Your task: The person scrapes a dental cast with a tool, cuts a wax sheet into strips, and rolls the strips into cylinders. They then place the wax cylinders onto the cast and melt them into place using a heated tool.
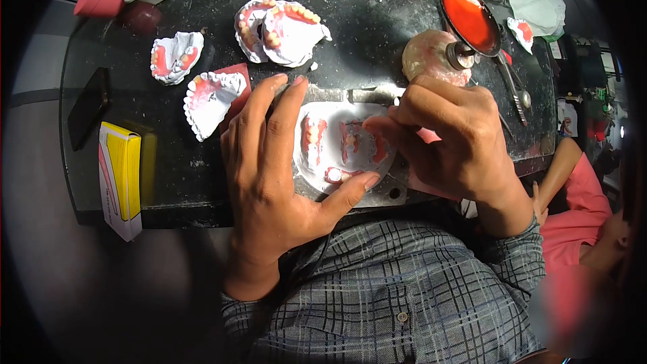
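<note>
At the bottom centre of the frame, above a checked shirt (377, 296), the left hand (269, 162) clasps a plaster mould (333, 155). Its thumb presses the lower rim and its fingers curl over the upper left edge. The mould sits mid-frame at the near edge of the dark table (377, 34), with rows of teeth set in red wax on its face. The right hand (451, 138) is at the mould's right side, fingertips pinched tight together over the wax; whether they hold anything cannot be told. At lower right is another person's pink sleeve (573, 222). At left lies a yellow box (121, 175). Higher up sit three dental casts (212, 98), and at upper right a ladle of red wax (470, 20).
</note>
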Motion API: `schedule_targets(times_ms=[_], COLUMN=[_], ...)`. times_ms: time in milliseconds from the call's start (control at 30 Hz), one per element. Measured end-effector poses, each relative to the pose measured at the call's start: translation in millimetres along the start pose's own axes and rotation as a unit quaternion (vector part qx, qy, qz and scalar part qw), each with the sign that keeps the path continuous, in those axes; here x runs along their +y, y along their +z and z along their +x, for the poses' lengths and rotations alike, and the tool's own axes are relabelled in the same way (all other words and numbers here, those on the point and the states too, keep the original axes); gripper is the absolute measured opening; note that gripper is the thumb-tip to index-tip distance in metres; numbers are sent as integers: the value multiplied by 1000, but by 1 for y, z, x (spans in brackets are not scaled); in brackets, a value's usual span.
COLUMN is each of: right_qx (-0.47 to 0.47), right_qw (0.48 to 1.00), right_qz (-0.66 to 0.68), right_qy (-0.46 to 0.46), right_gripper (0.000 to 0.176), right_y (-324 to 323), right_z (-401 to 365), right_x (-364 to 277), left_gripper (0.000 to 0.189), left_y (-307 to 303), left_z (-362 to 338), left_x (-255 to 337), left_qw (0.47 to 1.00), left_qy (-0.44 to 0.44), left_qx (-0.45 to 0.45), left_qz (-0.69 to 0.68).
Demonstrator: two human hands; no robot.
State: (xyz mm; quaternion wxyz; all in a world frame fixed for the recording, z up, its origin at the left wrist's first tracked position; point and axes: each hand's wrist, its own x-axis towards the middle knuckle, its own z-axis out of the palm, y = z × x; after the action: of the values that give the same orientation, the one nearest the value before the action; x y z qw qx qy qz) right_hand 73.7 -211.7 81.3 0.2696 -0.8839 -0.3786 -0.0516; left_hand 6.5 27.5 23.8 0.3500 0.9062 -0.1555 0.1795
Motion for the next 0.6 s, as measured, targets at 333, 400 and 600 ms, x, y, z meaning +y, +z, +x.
schedule_targets(times_ms=[333,400,600], right_qx=[-54,-67,-15], right_qw=[997,996,991], right_qz=[49,58,110], right_qy=[-12,13,78], right_gripper=[21,23,29], right_y=[-5,-7,-7], right_z=[7,7,-3], right_x=[4,3,-6], left_gripper=[98,98,100], left_y=[0,0,-1], left_z=[0,0,0], left_x=[1,1,1], left_qw=[1000,1000,1000], left_qy=[0,1,-6], left_qx=[3,3,-7], left_qz=[8,10,9])
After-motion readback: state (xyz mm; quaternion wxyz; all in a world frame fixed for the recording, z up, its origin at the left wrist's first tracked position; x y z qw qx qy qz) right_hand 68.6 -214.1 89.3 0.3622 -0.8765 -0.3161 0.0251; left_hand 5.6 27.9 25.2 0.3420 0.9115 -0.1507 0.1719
